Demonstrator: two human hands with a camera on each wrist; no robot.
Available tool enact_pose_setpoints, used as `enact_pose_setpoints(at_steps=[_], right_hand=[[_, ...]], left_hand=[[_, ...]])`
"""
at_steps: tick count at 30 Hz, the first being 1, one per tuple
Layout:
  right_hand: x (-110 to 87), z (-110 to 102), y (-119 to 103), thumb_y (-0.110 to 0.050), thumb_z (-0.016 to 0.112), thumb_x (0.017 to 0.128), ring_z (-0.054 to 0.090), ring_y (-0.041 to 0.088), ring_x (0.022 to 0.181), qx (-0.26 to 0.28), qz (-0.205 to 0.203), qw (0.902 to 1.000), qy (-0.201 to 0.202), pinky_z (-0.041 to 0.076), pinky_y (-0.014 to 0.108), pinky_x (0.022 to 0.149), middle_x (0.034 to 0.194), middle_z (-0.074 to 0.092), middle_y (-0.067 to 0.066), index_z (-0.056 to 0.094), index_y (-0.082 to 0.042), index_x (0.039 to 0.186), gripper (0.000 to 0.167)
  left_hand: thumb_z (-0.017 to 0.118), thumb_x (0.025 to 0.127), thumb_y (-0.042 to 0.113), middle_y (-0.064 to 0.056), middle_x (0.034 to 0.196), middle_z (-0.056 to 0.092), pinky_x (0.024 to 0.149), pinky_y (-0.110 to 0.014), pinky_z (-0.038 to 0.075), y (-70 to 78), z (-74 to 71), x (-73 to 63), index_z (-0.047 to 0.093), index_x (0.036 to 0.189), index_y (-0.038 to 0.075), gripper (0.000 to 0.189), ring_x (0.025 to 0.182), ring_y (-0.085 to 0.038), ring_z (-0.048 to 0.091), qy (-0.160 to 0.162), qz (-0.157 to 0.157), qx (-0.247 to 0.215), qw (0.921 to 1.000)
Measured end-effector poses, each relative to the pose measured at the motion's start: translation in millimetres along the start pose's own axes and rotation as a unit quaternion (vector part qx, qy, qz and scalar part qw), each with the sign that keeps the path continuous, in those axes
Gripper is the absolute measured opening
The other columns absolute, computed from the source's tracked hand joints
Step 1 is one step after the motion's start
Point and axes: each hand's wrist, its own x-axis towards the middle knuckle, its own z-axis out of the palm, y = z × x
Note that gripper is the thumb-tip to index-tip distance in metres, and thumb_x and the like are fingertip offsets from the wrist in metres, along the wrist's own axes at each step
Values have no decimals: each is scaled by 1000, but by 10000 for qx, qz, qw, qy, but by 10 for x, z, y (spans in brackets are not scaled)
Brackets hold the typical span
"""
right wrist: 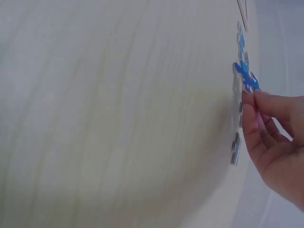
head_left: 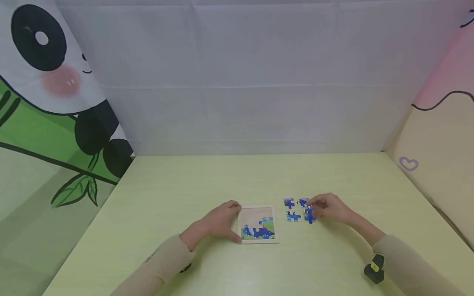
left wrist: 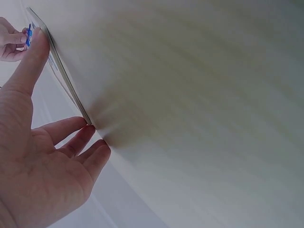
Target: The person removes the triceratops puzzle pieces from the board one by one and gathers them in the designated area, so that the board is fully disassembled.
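A square puzzle tray point(head_left: 276, 224) with a pale rim lies on the table, its lower part filled with joined pieces showing a blue dinosaur on green. My left hand point(head_left: 221, 220) holds the tray by its left side, thumb at the near corner and fingers at the far corner. To the right of the tray, my right hand point(head_left: 331, 207) pinches a blue puzzle piece point(right wrist: 246, 78) between thumb and index finger, slightly above the table. Loose blue pieces lie around it, among them a far-left piece point(head_left: 289, 202) and a near-left piece point(head_left: 293, 216).
The pale wooden-look table point(head_left: 177, 185) stretches out around the tray. A white cloth wall point(head_left: 237, 102) stands at its far edge. Printed cloth panels border the left, with a panda point(head_left: 38, 37), and the right, with a heart outline point(head_left: 409, 163).
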Motion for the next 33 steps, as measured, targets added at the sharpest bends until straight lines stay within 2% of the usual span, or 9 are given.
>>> enact_pose_setpoints(at_steps=[6,15,22,26,29,30,33], right_hand=[[5,31,42,6,62,76,53,15,75,-365,101,9992,128,46,20,57,86,62,7,65,6,99,23],[11,70,70,5,64,76,56,15,76,-647,-191,9976,174,47,20,63,85,64,8,66,6,96,20],[-2,84,50,4,64,77,54,17,78,-721,-161,9971,158,47,21,65,86,63,6,66,5,97,20],[6,78,72,3,64,77,55,17,78,-735,-296,9967,169,48,22,66,86,63,7,66,5,96,19],[4,69,99,2,64,77,55,14,77,-686,-556,9959,214,48,23,65,84,63,4,67,4,95,18],[10,69,137,0,65,78,55,12,76,-620,-791,9947,232,48,22,64,84,63,3,67,3,95,17],[1,67,133,-1,65,78,56,12,75,-579,-1014,9929,250,49,24,63,83,63,3,67,4,94,16]], left_hand=[[78,61,50,-11,136,38,103,-37,35,-8,4,-2,39,135,-2,98,124,-25,37,12,60,36,10000],[78,61,50,-11,136,38,103,-37,35,-1,-1,-7,39,135,-1,98,125,-25,37,-14,42,0,10000],[79,61,49,-11,137,37,104,-38,34,4,-2,-7,38,135,-1,98,126,-26,36,-53,-5,-67,10000],[79,61,49,-11,137,37,104,-37,34,1,-2,-5,39,135,-1,98,126,-26,36,-40,-10,-27,10000],[78,61,50,-11,137,37,104,-37,34,-5,2,-3,39,135,-1,99,126,-26,36,-35,-7,-7,10000],[78,61,50,-11,137,38,104,-37,34,-7,5,-2,39,135,-1,99,126,-26,36,-34,-7,-9,10000],[78,60,51,-11,137,38,104,-37,34,-10,5,-4,39,135,-1,99,126,-25,36,-24,-9,-23,10000]])
